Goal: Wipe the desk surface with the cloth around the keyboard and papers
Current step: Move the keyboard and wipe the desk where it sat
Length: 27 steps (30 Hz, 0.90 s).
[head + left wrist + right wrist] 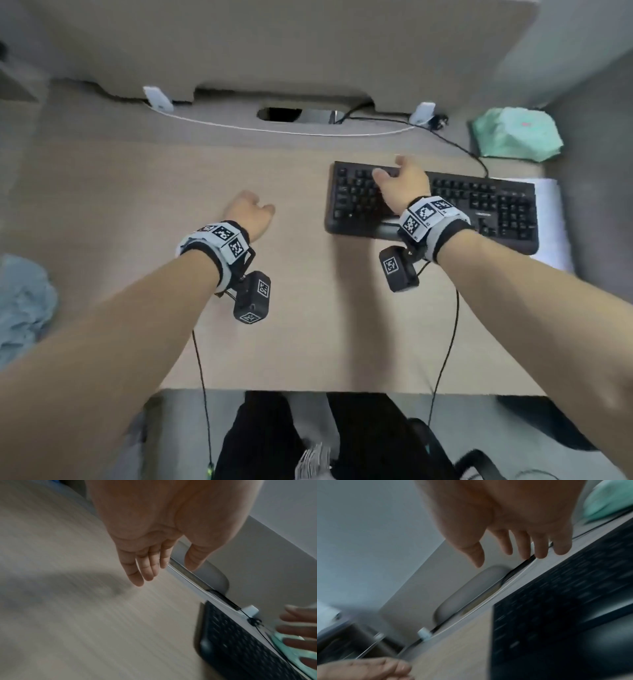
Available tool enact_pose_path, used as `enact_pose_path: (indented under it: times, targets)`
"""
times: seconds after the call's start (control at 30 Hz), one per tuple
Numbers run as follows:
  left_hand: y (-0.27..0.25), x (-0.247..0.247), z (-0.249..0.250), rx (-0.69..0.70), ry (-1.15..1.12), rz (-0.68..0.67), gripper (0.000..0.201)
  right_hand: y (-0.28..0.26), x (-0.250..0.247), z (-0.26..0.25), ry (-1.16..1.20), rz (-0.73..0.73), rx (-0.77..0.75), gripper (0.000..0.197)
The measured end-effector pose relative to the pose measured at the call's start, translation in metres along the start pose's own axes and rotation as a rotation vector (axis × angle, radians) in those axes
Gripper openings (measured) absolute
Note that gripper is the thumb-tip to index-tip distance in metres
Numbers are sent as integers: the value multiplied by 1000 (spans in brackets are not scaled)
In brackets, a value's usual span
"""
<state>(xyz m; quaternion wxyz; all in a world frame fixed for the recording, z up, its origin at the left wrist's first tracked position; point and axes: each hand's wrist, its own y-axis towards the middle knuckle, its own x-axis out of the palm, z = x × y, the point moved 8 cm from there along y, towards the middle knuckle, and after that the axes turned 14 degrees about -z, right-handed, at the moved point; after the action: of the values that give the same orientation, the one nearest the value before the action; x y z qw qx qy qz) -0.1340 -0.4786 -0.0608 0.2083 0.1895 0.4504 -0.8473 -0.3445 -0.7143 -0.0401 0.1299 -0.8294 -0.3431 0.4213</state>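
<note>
A black keyboard (479, 202) lies on the right of the light wood desk (154, 205), with white papers (553, 205) showing under its right end. A crumpled blue-grey cloth (24, 301) lies at the desk's left edge, far from both hands. My left hand (251, 210) hovers over bare desk left of the keyboard, with relaxed fingers (137, 574) and nothing in it. My right hand (399, 174) is above the keyboard's left part (556, 601), its fingers (539, 547) loosely spread and holding nothing.
A green soft packet or folded cloth (517, 133) sits at the back right corner. A white cable (274, 128) and a black cable (455, 144) run along the back by a cable slot (284, 114). The desk's front edge (342, 390) is near my legs.
</note>
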Motion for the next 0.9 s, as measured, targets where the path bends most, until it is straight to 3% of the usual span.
enact_pose_path:
  times: [0.17, 0.3, 0.4, 0.53, 0.7, 0.8, 0.9]
  targets:
    - [33, 86, 79, -21, 61, -104, 60, 9, -124, 143, 74, 232, 258, 66]
    - [52, 119, 113, -26, 44, -113, 43, 11, -162, 212, 43, 282, 403, 61]
    - [61, 128, 127, -52, 22, -87, 48, 14, -171, 248, 52, 247, 478, 60]
    - [70, 127, 123, -144, 21, -44, 53, 20, -165, 263, 129, 220, 507, 58]
    - [75, 125, 119, -157, -2, -43, 61, 18, -165, 256, 184, 228, 552, 57]
    - [76, 106, 103, -170, -42, -21, 68, 14, -160, 237, 177, 208, 549, 49]
    - [75, 71, 79, -173, -73, 25, 68, 12, -142, 201, 156, 189, 520, 61]
